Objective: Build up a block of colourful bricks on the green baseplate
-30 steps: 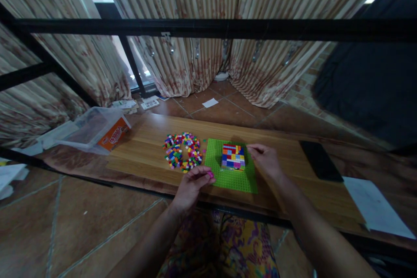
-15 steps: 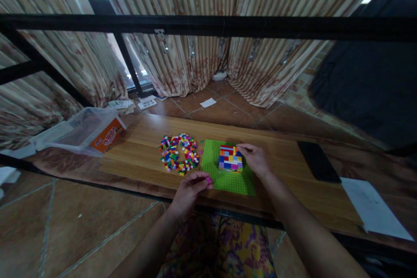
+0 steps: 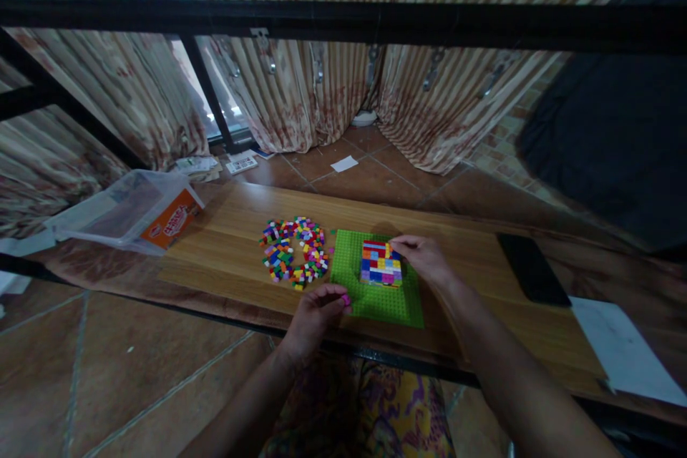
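Leftmost on the wooden board [image 3: 225, 247] sits a clear plastic box [image 3: 126, 218] with an orange label [image 3: 172, 220] on its front. Next come the loose bricks [image 3: 279, 255], spread in a rough ring of many colours, with a couple of stray pieces between them and the green plate.

The left hand [image 3: 315, 318] is just right of and nearer than that ring, thumb and fingers pinched on a pink brick [image 3: 346, 300] by the plate's near left edge. Across the pictures it has hardly moved, keeping the piece off to the side of the built part.

On the green plate [image 3: 383, 309] stands the brick block [image 3: 381, 265], a squarish, many-coloured stack toward the plate's far half. What has changed is the right hand [image 3: 426, 259]: a second ago it was beyond the block's right side, and now its fingertips are at the far right corner of the stack. Thumb and finger are close together there; whether a brick is between them I cannot tell. The work in hand thus seems to have come to that corner, with the pink brick not yet on the block.

Farther right lie a dark phone [image 3: 532, 269] and a white sheet [image 3: 625, 347].
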Available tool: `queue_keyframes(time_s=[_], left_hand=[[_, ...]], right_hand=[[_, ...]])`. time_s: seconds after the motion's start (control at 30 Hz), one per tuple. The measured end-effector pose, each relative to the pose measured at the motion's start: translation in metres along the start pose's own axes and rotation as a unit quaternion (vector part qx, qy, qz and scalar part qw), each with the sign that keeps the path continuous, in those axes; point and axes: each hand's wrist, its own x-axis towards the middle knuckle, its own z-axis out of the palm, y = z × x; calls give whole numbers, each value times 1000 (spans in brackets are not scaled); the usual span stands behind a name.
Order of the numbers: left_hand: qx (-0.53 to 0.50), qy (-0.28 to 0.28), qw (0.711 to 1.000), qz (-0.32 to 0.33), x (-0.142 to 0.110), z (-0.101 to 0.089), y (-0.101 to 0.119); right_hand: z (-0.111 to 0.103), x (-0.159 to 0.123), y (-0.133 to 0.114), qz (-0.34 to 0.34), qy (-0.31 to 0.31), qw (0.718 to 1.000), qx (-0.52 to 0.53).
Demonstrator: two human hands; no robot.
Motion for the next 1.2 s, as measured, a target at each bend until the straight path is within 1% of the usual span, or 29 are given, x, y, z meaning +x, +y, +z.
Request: queue_keyframes(time_s=[0.2,0.3,0.33,0.37,0.43,0.5,0.57,0.63,0.67,0.73,0.83,0.9,1.07,1.2], left_hand=[[-6,11,1000,-3,4,1,-2],[-4,5,1000,-1,3,2,0],[-2,5,1000,7,3,3,1],[1,7,1000,19,2,5,2],[8,12,999,46,1,9,4],[9,14,998,67,0,14,7],[1,7,996,84,1,20,10],[-3,-1,995,103,2,27,12],[-1,-6,994,113,2,30,12],[7,-16,990,138,1,34,13],[24,-30,985,171,-1,38,12],[31,-37,983,175,-2,37,12],[19,-51,988,148,-5,35,15],[15,-54,992,113,-5,32,14]], right_hand=[[2,-6,-2,-20,6,1000,-2],[0,-8,-3,-15,-2,1000,-1],[-1,-11,-3,-8,6,1000,8],[-2,-14,-4,-1,27,999,21],[0,-25,-7,4,96,994,42],[6,-44,-14,-10,149,988,46],[15,-68,-26,-36,119,991,48],[26,-90,-41,-68,54,995,47],[31,-99,-49,-85,34,995,42],[40,-111,-60,-114,13,993,37],[45,-116,-67,-140,13,990,33],[45,-116,-69,-153,9,988,28],[38,-116,-70,-177,-41,983,-4],[38,-118,-67,-179,-50,982,-39]])
